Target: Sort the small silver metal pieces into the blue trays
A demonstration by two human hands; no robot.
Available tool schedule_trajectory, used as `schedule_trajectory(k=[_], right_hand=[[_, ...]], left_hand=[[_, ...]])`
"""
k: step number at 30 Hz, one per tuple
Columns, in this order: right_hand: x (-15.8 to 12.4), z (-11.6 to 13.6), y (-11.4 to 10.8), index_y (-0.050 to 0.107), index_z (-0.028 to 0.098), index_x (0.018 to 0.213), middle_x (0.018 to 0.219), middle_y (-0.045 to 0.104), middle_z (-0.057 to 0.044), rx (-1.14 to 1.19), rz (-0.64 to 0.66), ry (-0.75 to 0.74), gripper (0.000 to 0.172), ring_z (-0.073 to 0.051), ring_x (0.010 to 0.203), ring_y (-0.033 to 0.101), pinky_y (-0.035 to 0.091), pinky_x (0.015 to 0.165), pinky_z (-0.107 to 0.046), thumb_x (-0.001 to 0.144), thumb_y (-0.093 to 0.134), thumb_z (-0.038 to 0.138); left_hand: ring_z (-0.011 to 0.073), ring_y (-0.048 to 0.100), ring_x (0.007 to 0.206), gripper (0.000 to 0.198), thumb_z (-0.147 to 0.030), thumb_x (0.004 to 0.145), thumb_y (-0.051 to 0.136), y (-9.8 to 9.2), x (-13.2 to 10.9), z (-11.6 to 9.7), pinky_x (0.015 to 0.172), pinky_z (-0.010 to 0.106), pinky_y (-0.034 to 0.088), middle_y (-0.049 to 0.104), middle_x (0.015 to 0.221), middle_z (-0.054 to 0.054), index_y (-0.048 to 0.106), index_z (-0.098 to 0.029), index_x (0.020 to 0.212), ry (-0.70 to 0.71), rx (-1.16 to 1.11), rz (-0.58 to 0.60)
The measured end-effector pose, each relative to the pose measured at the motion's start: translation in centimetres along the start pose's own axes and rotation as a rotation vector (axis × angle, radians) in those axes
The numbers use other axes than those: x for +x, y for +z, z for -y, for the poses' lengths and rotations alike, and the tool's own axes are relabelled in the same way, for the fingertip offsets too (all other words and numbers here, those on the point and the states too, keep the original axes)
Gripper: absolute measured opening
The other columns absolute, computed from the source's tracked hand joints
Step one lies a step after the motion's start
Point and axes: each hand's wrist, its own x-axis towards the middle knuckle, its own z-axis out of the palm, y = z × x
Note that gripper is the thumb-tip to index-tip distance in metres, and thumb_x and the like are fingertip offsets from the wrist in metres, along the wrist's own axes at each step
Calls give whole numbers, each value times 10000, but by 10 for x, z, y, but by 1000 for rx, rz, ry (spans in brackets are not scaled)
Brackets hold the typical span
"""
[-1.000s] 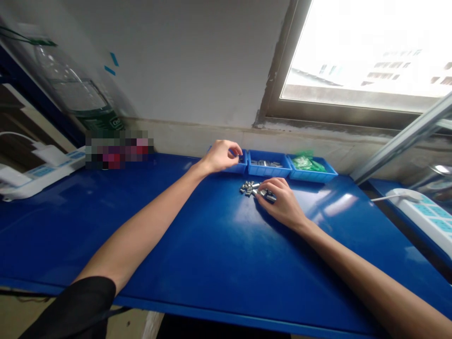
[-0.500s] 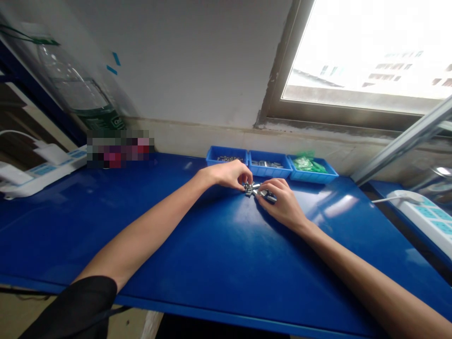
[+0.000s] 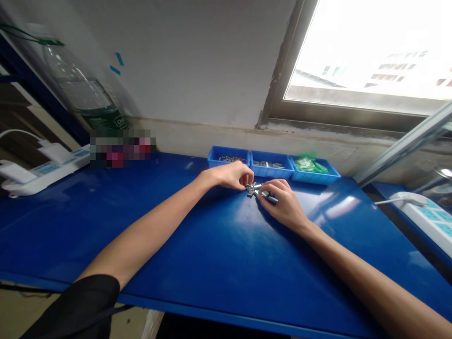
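Observation:
A small heap of shiny metal pieces (image 3: 252, 190) lies on the blue table (image 3: 226, 263), between my two hands. At its left edge is my left hand (image 3: 236, 175), thumb and fingertips pinched together; whatever they hold is too small to make out. My right hand (image 3: 282, 200) curls over the heap's right side, with longer metal pieces (image 3: 271, 197) showing under and between its fingers. Its fingertips are closed on one of these silvery pieces, partly hidden by the hand.
Behind the hands stand three blue bins: the left bin (image 3: 213, 158) with small metal parts, the middle bin (image 3: 271, 172) with longer pieces, the right bin (image 3: 314, 178) with green plastic bags. Power strips (image 3: 45, 172) and a large bottle (image 3: 84, 94) are at the left; another strip (image 3: 429, 216) lies right.
The view has shifted slightly. Both hands stay at the heap in nearly the same poses, and the metal pieces between them lie a little differently.

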Motion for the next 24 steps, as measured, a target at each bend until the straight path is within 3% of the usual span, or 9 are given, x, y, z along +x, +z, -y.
schedule_trajectory(k=[24], right_hand=[[0, -1, 1, 720, 271, 996, 1050, 729, -78, -1, 4, -9, 87, -294, 1059, 609, 546, 943, -493, 940, 664, 233]], left_hand=[[131, 701, 700, 255, -26, 710, 702, 2, -2, 5, 591, 174, 476, 759, 807, 26, 745, -147, 932, -25, 7, -64]])
